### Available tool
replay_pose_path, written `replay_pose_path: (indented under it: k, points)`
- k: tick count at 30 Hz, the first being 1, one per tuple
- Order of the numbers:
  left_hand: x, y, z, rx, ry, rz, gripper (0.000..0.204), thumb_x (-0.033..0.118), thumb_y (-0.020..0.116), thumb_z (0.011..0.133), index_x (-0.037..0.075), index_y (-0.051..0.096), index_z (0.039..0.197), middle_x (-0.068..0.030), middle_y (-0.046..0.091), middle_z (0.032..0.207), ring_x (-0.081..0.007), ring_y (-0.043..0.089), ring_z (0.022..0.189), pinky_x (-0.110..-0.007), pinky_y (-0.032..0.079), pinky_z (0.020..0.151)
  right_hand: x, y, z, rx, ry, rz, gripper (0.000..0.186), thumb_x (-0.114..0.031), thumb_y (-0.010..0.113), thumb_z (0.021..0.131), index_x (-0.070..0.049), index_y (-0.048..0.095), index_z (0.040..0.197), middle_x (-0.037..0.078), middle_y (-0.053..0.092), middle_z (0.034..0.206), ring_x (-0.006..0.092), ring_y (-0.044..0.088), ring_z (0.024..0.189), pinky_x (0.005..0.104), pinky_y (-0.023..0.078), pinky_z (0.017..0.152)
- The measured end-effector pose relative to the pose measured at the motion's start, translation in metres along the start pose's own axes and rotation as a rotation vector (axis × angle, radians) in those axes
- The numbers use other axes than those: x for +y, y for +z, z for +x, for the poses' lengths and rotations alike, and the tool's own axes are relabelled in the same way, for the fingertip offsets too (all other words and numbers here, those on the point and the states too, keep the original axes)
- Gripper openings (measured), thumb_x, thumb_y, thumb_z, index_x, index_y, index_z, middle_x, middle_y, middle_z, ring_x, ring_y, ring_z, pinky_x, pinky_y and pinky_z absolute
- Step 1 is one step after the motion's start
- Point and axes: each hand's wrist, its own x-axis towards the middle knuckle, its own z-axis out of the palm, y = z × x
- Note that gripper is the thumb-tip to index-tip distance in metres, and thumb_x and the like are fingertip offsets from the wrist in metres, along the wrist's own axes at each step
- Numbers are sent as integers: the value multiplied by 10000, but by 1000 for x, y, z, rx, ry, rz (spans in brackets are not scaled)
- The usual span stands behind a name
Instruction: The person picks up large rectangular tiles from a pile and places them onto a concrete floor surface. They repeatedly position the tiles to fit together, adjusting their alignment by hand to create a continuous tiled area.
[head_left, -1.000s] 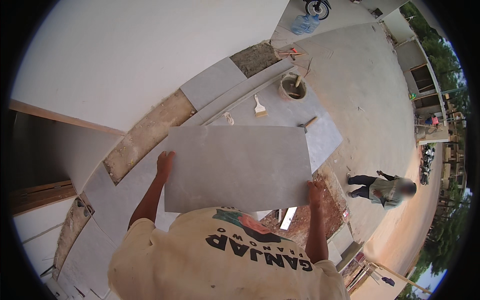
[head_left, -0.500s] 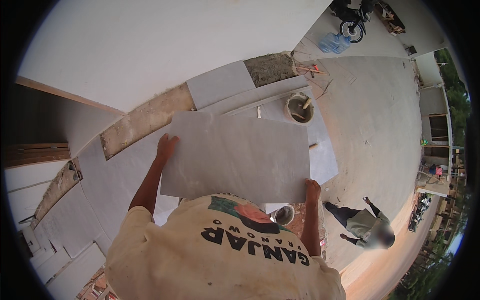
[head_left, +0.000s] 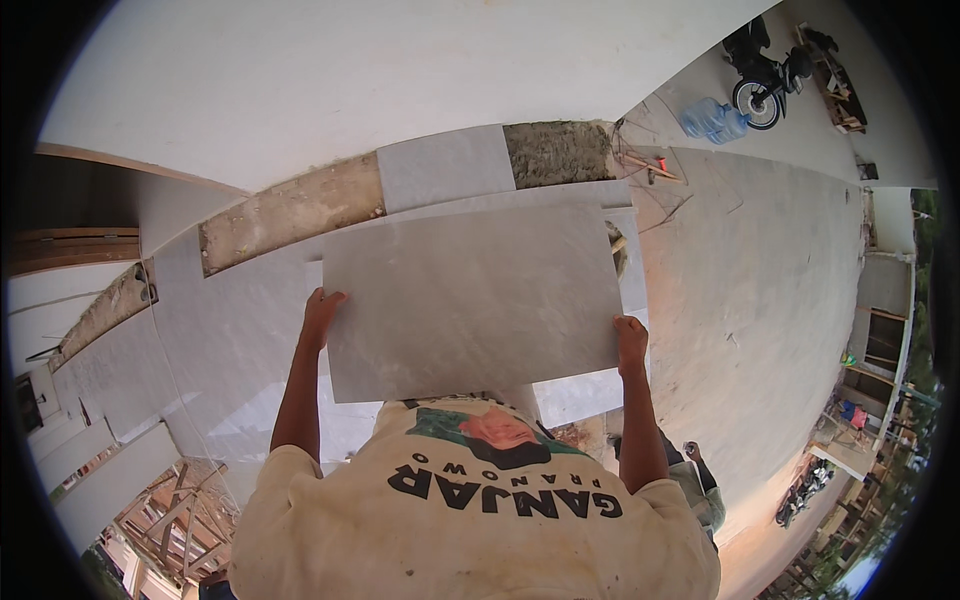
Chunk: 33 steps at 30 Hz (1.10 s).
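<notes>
A large grey floor tile (head_left: 470, 300) is held up in front of me, spanning the space between both arms. My left hand (head_left: 320, 315) grips its left edge, the thumb lying over the upper face. On the opposite edge, my right hand (head_left: 630, 342) is closed round the side. The tile hides much of the floor below it. Beyond its far edge, a laid grey tile (head_left: 445, 165) lies along the wall, beside a patch of wet grey mortar (head_left: 557, 152). A bucket (head_left: 617, 250) shows only partly past the tile's right edge.
A bare, rough strip (head_left: 290, 220) runs along the white wall (head_left: 350, 80). At the far right stand blue water jugs (head_left: 714, 120) and a motorcycle (head_left: 762, 90). Thin rods and tools (head_left: 655, 170) lie near the wall corner. Another person (head_left: 695, 490) is partly hidden behind my right arm.
The held tile has levelled and now covers most of the bucket. My view has shifted. The other person now appears closer to my right arm and is mostly hidden.
</notes>
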Motion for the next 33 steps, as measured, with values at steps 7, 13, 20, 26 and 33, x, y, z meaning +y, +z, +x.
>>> replay_pose_path:
  k: [7,13,20,26,33]
  points:
    - [39,22,68,69,-57,-85,396,218,606,779,-9,553,1099,-122,604,958,-219,594,849,-357,489,742,-54,45,101,-81,76,-82,214,-201,620,822,12,638,829,10,569,697,98,478,660,277,410,628]
    - [32,37,202,127,-20,-14,392,239,581,759,9,584,1077,-99,610,919,-219,580,834,-358,462,753,-67,127,205,-128,91,-94,169,-207,615,819,-41,617,786,-8,550,722,96,467,695,274,394,665]
    - [-5,96,424,398,106,219,352,234,576,717,-52,609,919,-167,623,832,-255,587,783,-380,442,726,-15,270,369,-152,117,-131,153,-223,610,815,-73,613,784,-23,515,716,99,426,700,284,367,670]
    - [-67,143,615,467,161,163,306,246,569,710,-54,561,767,-153,574,705,-229,514,682,-369,410,669,74,399,511,-162,73,-69,190,-213,619,818,-23,620,813,-4,533,721,101,448,695,277,387,660]
    - [-118,190,760,506,244,57,310,249,566,707,-55,574,768,-115,559,692,-216,500,682,-358,411,664,157,505,625,-171,4,-82,231,-224,617,820,-12,639,907,29,571,805,127,487,765,297,401,727]
